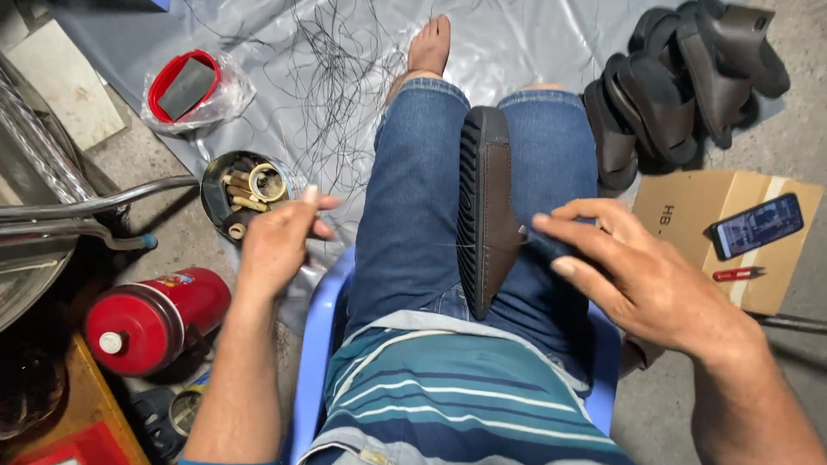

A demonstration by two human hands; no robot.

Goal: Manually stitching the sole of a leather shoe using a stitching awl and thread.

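Head view: one sandal sole (484, 207) upright between thighs; right hand (633, 267) grip on it, left hand (280, 241) pinching thread (faint).

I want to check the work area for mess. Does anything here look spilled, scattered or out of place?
Yes. Many thin dark threads lie scattered loose over the grey plastic sheet near the bare foot. The sandals are heaped untidily on the right.
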